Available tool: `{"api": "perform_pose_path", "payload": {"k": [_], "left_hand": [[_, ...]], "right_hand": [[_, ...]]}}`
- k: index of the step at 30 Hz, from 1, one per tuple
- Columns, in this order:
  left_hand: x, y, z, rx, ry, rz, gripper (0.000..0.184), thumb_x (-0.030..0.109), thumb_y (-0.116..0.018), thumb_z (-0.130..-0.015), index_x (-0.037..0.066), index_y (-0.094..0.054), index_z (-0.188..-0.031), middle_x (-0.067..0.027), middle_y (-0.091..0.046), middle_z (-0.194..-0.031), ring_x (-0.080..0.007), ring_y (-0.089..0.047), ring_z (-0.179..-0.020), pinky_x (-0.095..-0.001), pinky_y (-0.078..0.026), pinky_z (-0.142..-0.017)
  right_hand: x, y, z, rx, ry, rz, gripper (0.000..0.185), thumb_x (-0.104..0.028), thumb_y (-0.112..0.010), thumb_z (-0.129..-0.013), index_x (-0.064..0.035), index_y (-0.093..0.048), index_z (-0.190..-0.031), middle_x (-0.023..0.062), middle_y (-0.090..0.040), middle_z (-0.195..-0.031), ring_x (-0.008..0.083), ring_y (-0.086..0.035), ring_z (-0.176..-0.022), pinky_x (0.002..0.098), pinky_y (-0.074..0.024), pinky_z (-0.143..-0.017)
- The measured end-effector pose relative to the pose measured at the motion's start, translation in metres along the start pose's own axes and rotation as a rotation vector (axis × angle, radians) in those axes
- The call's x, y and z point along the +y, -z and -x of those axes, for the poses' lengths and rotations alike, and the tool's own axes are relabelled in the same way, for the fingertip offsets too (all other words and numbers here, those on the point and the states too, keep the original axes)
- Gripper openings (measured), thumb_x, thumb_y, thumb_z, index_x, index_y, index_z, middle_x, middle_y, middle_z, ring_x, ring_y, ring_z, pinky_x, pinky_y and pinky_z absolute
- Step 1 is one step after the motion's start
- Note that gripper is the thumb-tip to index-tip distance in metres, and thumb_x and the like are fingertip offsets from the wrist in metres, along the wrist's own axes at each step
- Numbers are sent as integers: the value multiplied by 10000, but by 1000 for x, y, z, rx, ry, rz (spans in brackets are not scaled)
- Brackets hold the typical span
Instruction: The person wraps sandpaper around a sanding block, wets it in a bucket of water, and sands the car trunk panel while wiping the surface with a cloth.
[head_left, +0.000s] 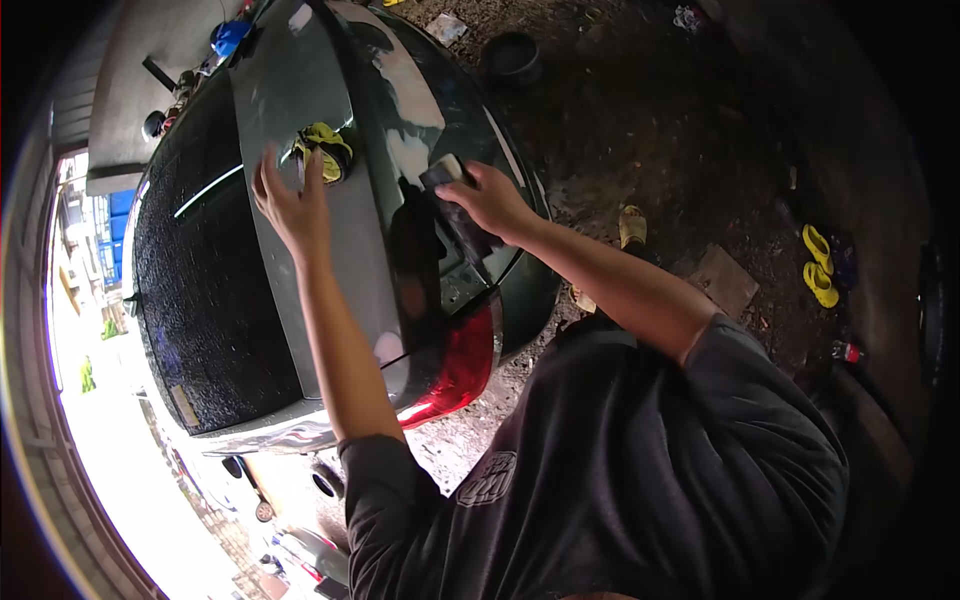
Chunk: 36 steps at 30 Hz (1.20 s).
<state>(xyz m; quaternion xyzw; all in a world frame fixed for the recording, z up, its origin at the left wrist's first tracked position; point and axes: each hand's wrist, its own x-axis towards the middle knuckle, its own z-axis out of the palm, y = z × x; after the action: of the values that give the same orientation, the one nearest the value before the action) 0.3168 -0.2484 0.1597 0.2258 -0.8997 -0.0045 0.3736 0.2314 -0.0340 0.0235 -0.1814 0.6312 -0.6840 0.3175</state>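
Observation:
My right hand (488,204) is closed around a dark sanding block (447,174) with a paler top, against the painted rear panel of a dark green car (375,190). Pale filler-like patches (408,95) show on the bodywork beside it. My left hand (296,212) is over the grey trunk lid (325,255), fingers spread and slightly blurred. Just beyond its fingertips lies a crumpled yellow-and-black cloth (325,150); whether the thumb touches it I cannot tell.
The wet rear window (215,300) lies left of my left arm, the red tail light (465,365) below my right hand. A black basin (510,58), yellow clogs (819,265) and a flat board (725,282) are on the dirt floor. A blue object (230,37) is beyond the car.

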Motion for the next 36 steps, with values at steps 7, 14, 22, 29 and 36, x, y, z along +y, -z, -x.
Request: {"api": "perform_pose_path", "payload": {"k": [7,14,22,29,36], "left_hand": [[1,-56,-8,-263,-33,93,524,412,-841,-768,108,-675,-1160,-127,-632,-1201,-356,-577,-1151,-454,-461,-994],[27,-47,16,-192,-156,122,268,143,-822,-734,80,-656,-934,-96,-678,-957,-325,-652,-910,-426,-509,-877],[22,-53,11,-119,307,806,137,36,-708,-843,27,-647,-965,-26,-627,-904,-116,-594,-823,-279,-500,-750],[22,-51,0,-198,590,1112,172,40,-676,-846,32,-624,-1010,-69,-632,-897,-166,-620,-693,-306,-506,-578],[19,-61,-16,-159,647,1159,176,88,-659,-850,23,-611,-1006,-110,-641,-846,-208,-642,-658,-307,-499,-534]], "right_hand": [[-13,-40,-44,147,-84,124,401,-352,-693,-884,23,-617,-1004,218,-689,-896,352,-684,-861,454,-501,-768],[-23,-47,-23,220,-111,225,428,-369,-676,-890,43,-601,-982,278,-678,-907,455,-666,-907,502,-494,-794],[-24,-44,-43,229,-98,245,438,-374,-676,-888,50,-609,-979,282,-675,-900,453,-665,-914,494,-497,-793],[-20,-47,-37,205,-152,273,402,-324,-674,-886,49,-631,-1029,285,-694,-981,450,-673,-984,498,-516,-849],[-21,-47,-27,194,-147,313,408,-338,-686,-885,43,-639,-1024,285,-694,-972,441,-679,-984,487,-521,-843]]}}
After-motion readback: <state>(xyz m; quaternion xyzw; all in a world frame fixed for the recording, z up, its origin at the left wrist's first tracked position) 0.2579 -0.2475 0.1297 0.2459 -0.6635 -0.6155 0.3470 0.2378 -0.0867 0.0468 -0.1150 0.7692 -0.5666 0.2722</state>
